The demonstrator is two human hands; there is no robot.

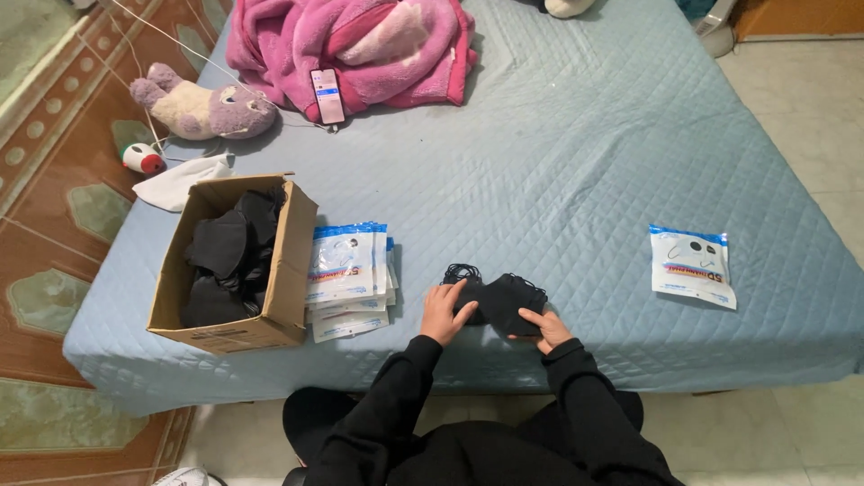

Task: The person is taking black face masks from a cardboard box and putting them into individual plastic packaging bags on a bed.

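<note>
A black face mask (504,300) lies flat on the blue quilted bed near its front edge. My left hand (445,311) rests on the mask's left end, fingers pressing it down by the ear loop. My right hand (546,329) touches the mask's lower right edge with a pointed finger. Both sleeves are black. To the left lies a stack of white and blue mask pouches (349,274). Beside the stack stands an open cardboard box (290,261) filled with black masks (227,256).
A single filled pouch (690,265) lies at the right of the bed (576,144). At the back are a pink blanket (360,40), a phone (327,94) with a cable, a plush toy (202,108) and a white cloth (180,184). A patterned rug covers the floor on the left.
</note>
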